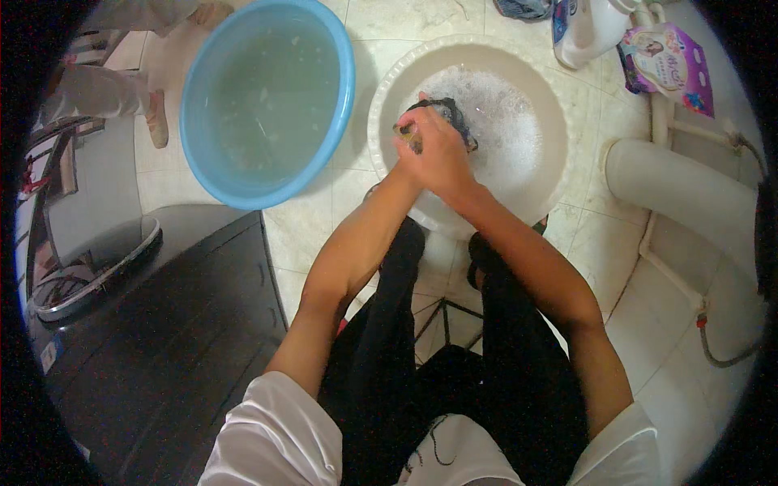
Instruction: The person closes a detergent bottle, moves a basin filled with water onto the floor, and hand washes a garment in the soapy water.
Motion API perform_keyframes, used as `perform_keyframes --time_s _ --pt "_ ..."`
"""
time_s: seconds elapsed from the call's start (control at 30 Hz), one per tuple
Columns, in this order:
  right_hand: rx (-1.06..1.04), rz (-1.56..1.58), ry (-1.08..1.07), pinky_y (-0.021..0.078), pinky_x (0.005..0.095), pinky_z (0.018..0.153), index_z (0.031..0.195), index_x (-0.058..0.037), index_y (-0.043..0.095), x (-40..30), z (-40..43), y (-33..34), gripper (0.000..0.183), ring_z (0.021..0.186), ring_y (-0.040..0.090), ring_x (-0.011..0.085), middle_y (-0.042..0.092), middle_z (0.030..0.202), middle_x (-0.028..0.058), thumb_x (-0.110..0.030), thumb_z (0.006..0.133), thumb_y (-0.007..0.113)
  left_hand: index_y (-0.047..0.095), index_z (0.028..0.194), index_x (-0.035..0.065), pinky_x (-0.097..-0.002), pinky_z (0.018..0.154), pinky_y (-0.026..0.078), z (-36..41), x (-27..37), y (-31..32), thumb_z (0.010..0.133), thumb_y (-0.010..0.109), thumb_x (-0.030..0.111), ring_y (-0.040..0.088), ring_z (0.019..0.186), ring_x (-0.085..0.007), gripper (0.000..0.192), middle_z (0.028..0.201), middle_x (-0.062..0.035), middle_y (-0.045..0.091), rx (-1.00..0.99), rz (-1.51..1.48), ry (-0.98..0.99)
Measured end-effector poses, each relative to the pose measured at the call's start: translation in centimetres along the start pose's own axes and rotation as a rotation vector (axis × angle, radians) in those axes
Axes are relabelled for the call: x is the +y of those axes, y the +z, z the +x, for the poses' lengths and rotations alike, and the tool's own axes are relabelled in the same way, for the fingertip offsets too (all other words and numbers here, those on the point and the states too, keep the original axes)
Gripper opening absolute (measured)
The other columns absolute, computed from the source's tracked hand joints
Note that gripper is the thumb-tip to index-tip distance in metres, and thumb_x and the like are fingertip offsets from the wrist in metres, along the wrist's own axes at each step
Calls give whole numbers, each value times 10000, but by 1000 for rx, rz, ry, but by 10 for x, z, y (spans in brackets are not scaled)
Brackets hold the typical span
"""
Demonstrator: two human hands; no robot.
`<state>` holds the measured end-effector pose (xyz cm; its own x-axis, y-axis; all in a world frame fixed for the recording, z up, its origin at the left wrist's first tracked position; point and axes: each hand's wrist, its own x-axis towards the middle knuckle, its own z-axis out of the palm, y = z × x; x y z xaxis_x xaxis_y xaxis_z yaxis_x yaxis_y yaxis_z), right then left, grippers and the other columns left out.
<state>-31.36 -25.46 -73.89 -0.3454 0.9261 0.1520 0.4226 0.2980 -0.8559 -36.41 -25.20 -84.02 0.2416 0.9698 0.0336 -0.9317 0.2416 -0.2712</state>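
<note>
Both my hands meet over the left part of a cream plastic basin [378,121] that holds foamy water [516,130]. A dark, wet patterned cloth [453,112] is bunched between them. My right hand [447,149] lies on top, its fingers closed round the cloth. My left hand [410,146] is mostly hidden beneath it, pressed against the same cloth. Part of the cloth hangs beyond my fingers towards the suds.
A blue plastic tub [347,91] of cloudy water stands at left. A white jug [592,30], a purple packet [668,67] and pipes [681,188] are at right. A black appliance [182,316] fills the lower left. Another person's leg [103,91] shows at upper left.
</note>
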Motion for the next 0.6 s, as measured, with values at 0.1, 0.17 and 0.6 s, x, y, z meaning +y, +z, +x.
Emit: perform_keyframes --time_s 0.1,0.17,0.6 --pt "88 -52 -151 523 421 747 1015 -72 618 22 9 -1 211 811 659 340 646 921 119 -168 852 709 602 1214 130 -461 999 461 -2 12 3 996 357 472 613 1107 -282 475 1135 -104 657 199 85 -5" --pt "89 -45 -136 523 427 760 1026 -77 620 34 17 -5 200 843 662 339 652 978 119 -164 863 698 607 1211 122 -468 1012 454 -1 16 5 991 358 466 611 1114 -290 478 1147 -111 657 324 135 -12" --pt "-25 -488 -1 514 446 842 1074 -61 621 106 55 -39 256 1052 607 331 611 1098 127 -262 918 600 594 1145 44 -455 853 525 -3 22 8 894 506 272 632 897 -308 350 995 -130 643 1143 683 193"
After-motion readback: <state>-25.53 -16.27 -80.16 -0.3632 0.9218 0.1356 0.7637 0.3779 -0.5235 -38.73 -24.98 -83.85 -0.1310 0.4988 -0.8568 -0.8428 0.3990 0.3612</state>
